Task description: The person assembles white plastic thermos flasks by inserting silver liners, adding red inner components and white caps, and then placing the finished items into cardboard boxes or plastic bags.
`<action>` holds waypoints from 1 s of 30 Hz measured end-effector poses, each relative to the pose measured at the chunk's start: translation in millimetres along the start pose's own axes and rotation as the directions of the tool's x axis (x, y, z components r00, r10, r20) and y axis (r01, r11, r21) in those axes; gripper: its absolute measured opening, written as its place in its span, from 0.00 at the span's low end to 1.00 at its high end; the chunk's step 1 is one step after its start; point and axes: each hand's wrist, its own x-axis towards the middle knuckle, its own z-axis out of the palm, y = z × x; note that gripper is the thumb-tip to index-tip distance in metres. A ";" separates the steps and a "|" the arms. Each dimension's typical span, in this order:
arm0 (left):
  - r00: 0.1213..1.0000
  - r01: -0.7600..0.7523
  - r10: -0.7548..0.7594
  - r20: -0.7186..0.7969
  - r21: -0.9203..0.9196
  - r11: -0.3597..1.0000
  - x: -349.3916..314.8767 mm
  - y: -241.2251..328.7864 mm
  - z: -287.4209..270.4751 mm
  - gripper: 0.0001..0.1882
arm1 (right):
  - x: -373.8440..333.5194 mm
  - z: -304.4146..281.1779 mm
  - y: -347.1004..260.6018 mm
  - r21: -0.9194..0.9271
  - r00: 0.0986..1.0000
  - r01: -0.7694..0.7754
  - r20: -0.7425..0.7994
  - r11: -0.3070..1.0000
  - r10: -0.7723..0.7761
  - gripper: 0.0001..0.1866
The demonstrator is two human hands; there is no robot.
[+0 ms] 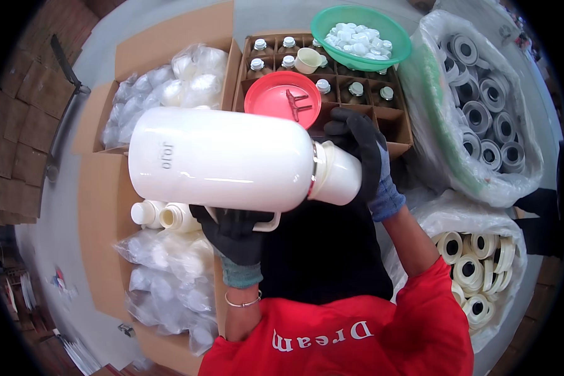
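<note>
Here both hands point(235, 235) point(363, 153) hold white jug point(222, 160) sideways over divided carton point(398, 128).

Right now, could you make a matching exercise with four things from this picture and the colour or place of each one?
Things:
1. large flask
2. round lid
3. bowl of small caps
4. left hand

Descriptions:
A. green, at the top
B. white, held lying sideways
C. in a dark glove, under the flask
D. red, on the divided box

Pairs: 1-B, 2-D, 3-A, 4-C
</note>
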 end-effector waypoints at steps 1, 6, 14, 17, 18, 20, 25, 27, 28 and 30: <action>0.978 -0.029 0.045 -0.203 0.081 0.996 -2.9 -9.9 12.1 0.23 | -0.9 4.5 2.2 0.102 0.998 0.015 -0.058 0.995 -0.009 0.19; 0.939 0.112 -0.036 0.342 -0.206 0.972 5.2 -8.5 -26.4 0.22 | 8.4 -8.0 4.3 0.339 0.997 0.075 -0.032 0.938 -0.068 0.21; 0.981 -0.097 0.104 0.164 -0.052 0.994 21.6 -15.8 -77.9 0.17 | -35.0 2.8 -33.5 -0.578 0.795 0.602 0.499 0.551 -0.344 0.25; 0.948 0.024 0.080 0.308 -0.319 0.948 20.7 -8.9 -91.5 0.17 | -41.9 -25.2 -21.5 -0.274 0.913 -0.216 0.284 0.937 0.293 0.23; 0.920 -0.139 0.145 0.365 -0.042 0.989 24.5 -6.2 -92.6 0.16 | -42.3 -46.9 -16.1 -0.097 0.813 -0.507 0.277 0.856 0.513 0.23; 0.818 -0.561 0.289 0.498 0.574 0.596 31.5 -1.9 -85.8 0.17 | -37.9 -51.8 -15.1 -0.158 0.898 -0.274 0.311 0.949 0.311 0.27; 0.740 -0.611 0.416 0.528 0.787 0.088 28.2 11.2 -111.5 0.21 | -36.3 -3.5 -20.9 -0.358 0.893 0.037 0.431 0.933 0.130 0.33; 0.581 -0.653 0.338 0.740 0.672 -0.349 17.0 37.4 -104.6 0.24 | -0.5 -40.8 -6.7 -0.325 0.737 -0.397 0.444 0.858 0.509 0.25; 0.586 -0.571 0.271 0.763 0.627 -0.530 4.7 57.1 -108.7 0.23 | 18.5 -33.5 -1.5 -0.227 0.789 -0.473 0.321 0.852 0.523 0.21; 0.655 -0.545 0.131 0.744 0.586 -0.599 -8.2 74.3 -114.9 0.21 | 65.0 -42.9 18.3 -0.300 0.903 -0.377 0.094 0.876 0.420 0.20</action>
